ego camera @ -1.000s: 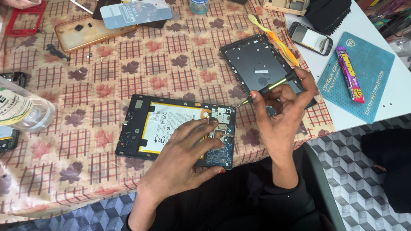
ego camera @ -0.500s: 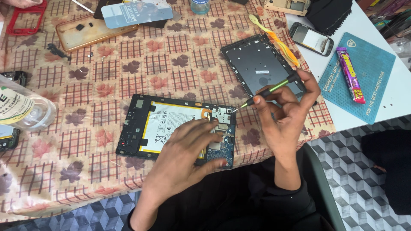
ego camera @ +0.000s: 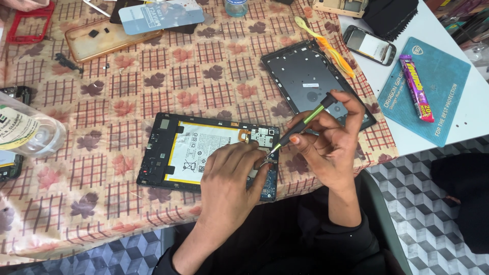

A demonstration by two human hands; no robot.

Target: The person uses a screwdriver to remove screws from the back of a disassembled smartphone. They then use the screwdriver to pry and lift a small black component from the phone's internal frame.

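Opened tablet (ego camera: 204,153), one, lying back-off on the desk (ego camera: 127,91), battery and board showing; its removed back cover (ego camera: 310,81), one, is resting just beyond it. Right hand (ego camera: 331,140) is gripping one green-handled screwdriver (ego camera: 300,125), tip touching the tablet's top corner. Left hand (ego camera: 232,175) is pressing flat on the tablet, holding nothing. Board screws seemingly being worked; the board is sitting in place, not yet lifted
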